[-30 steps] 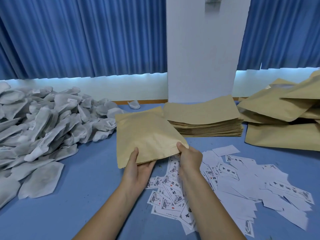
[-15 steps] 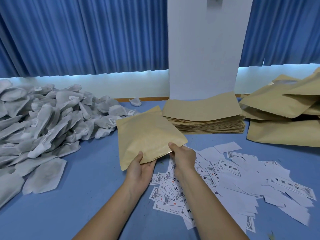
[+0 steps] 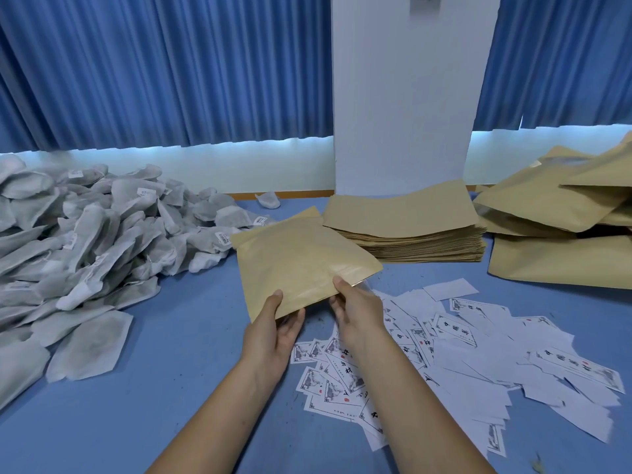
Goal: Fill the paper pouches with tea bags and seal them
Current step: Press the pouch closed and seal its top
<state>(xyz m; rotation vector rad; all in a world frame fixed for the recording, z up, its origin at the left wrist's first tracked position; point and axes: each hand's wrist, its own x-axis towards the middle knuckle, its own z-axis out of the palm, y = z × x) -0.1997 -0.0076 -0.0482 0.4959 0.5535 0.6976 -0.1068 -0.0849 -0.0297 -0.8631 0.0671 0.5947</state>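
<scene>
I hold one flat brown paper pouch [image 3: 301, 261] above the blue table, tilted, its near edge toward me. My left hand [image 3: 273, 330] grips the near left corner, thumb on top and fingers underneath. My right hand [image 3: 355, 313] pinches the near edge further right, thumb on top. A big heap of grey tea bags [image 3: 85, 251] lies on the left of the table. A stack of empty pouches [image 3: 407, 227] sits just behind the held one.
Bulging brown pouches [image 3: 561, 220] are piled at the right. Printed white labels [image 3: 461, 357] lie scattered under and right of my forearms. A white pillar [image 3: 403, 97] and blue curtains stand behind the table. One loose tea bag [image 3: 268, 199] lies by the back edge.
The pouch and both hands have shifted slightly away from me and to the left, toward the tea bag heap. My grip on its near edge is unchanged.
</scene>
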